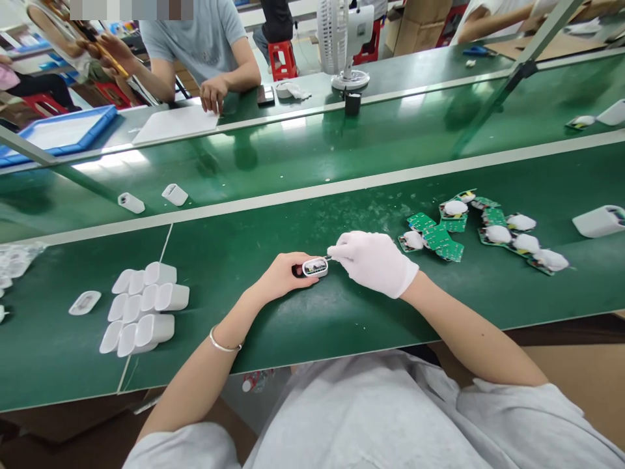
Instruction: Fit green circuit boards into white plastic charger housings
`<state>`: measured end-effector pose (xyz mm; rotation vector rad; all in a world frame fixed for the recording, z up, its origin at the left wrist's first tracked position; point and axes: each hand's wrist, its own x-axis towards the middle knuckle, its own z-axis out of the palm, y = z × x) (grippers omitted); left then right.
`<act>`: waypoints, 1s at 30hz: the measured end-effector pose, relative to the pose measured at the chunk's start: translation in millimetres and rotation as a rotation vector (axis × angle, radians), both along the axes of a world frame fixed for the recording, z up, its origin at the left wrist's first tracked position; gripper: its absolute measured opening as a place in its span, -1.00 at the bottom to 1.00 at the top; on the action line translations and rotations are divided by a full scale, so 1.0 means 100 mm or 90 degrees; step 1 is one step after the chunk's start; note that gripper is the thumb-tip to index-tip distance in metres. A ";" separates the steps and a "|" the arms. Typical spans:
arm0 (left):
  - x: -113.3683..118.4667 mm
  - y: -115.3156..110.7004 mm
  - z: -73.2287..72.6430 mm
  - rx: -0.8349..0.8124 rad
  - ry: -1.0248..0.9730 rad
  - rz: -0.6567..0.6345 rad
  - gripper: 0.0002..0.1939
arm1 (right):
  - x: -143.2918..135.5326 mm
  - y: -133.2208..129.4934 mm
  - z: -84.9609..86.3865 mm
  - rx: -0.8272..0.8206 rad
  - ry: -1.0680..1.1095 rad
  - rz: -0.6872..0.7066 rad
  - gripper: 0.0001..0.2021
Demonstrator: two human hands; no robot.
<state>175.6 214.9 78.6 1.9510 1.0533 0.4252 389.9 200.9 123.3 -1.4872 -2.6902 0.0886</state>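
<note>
My bare left hand (279, 279) is wrapped round a small white plastic housing (307, 274), its open end facing me. Electronic parts show inside that opening. My right hand (375, 262), in a white glove, is closed in a pinch at the housing's right rim. A small dark bit shows at its fingertips, too little to name. Further right lie several green circuit boards (443, 242) with white lumps on some of them. To the left, several white housings (163, 296) stand grouped in rows. Beside them is a flat white end piece (84, 303).
A pale strip (273, 198) runs along the green bench. Beyond it lie two white housings (174, 194) (131, 202); another housing (599, 221) is at far right. Across the bench sits a person (195, 45) near a white fan (336, 39). A blue tray (105, 124) is at back left.
</note>
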 end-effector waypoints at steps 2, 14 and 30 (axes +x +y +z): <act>0.00 -0.01 0.01 0.002 0.004 -0.004 -0.69 | 0.07 0.02 -0.06 -0.003 0.030 -0.040 -0.74; -0.49 0.13 0.31 0.217 0.141 0.218 -0.55 | -0.29 -0.15 -0.40 -0.115 0.324 0.157 -0.75; -1.28 -0.10 0.72 -0.071 0.580 0.842 0.07 | 0.01 0.15 -0.18 -0.931 1.025 -0.348 -0.80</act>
